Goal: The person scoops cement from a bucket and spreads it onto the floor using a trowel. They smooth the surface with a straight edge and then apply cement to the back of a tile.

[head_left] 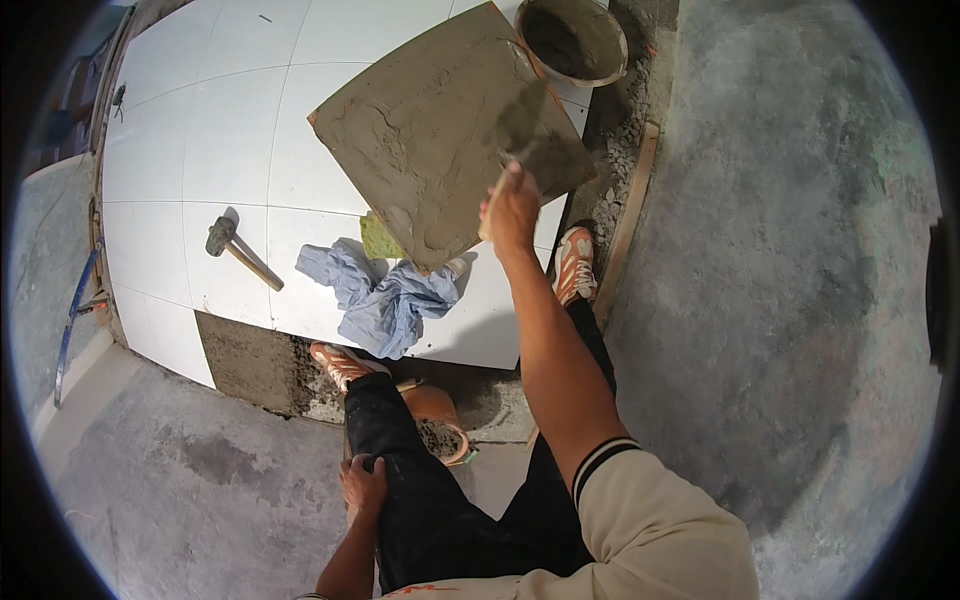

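My right hand (512,208) is closed round the wooden handle of a trowel (487,226). Its blade is smeared by motion over the right part of a large square tile (430,130), whose upturned face is spread with wet grey-brown mortar. The coating looks thicker and ridged toward the lower middle. My left hand (363,484) rests on my left leg with its fingers laid over the black trousers, holding nothing. By the tile's lower corner lie a crumpled light-blue cloth (385,300) and a yellow-green sponge (378,238).
White floor tiles (230,150) carry the coated tile and a mallet (222,237). A mortar bucket (572,42) stands at the far right, a smaller orange bucket (435,410) between my legs. Bare mortar bed (245,365) lies near left; a wooden batten (630,220) borders the concrete floor (770,250).
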Motion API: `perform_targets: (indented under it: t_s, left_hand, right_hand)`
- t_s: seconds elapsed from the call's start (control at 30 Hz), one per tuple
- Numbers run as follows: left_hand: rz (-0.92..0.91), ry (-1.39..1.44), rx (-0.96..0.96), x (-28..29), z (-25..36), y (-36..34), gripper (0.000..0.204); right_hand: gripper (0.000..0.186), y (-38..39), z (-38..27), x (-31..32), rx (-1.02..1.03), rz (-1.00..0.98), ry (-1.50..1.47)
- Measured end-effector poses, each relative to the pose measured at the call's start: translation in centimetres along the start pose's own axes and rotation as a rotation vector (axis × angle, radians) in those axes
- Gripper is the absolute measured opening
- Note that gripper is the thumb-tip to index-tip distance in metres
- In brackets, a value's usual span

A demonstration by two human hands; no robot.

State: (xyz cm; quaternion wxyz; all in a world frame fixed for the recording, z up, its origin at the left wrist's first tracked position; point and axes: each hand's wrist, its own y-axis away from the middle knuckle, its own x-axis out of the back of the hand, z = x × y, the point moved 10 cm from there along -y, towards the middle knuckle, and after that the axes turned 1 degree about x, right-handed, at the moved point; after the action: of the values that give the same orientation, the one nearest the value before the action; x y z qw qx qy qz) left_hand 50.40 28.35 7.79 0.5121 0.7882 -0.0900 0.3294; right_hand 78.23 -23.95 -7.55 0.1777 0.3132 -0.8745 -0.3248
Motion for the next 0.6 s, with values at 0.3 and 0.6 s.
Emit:
perform_targets:
  t_s: [0.3, 0.6]
  left_hand:
    - [-0.005, 0.085, -0.001, -0.2, 0.1, 0.3, 0.037]
    - [-0.034, 0.101, -0.007, 0.0, -0.5, 0.5, 0.041]
  right_hand:
    - [0.044, -6.1, -5.9, 0.2, 0.288, -0.07, 0.466]
    - [0.042, 5.1, 4.4, 8.7, 0.079, -0.399, 0.651]
